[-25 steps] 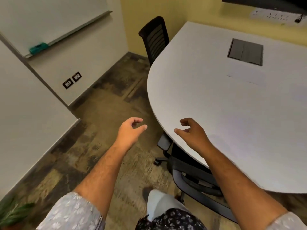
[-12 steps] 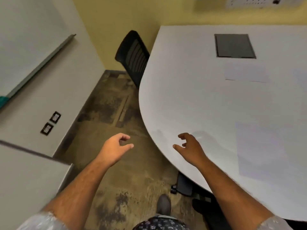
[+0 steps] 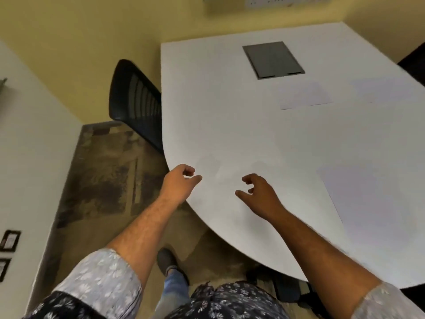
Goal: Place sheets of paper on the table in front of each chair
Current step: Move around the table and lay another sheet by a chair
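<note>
Both hands were empty and loosely open, fingers curled. The left hand hung over the curved edge of the white table, and the right hand hovered above the tabletop just beside it. One sheet of paper lay flat on the table to the right of the right hand, near the table's edge. Another sheet lay farther in, just below a dark hatch set into the tabletop. A black chair stood tucked against the table's far left edge, with no sheet on the table in front of it. Patterned carpet covered the floor.
</note>
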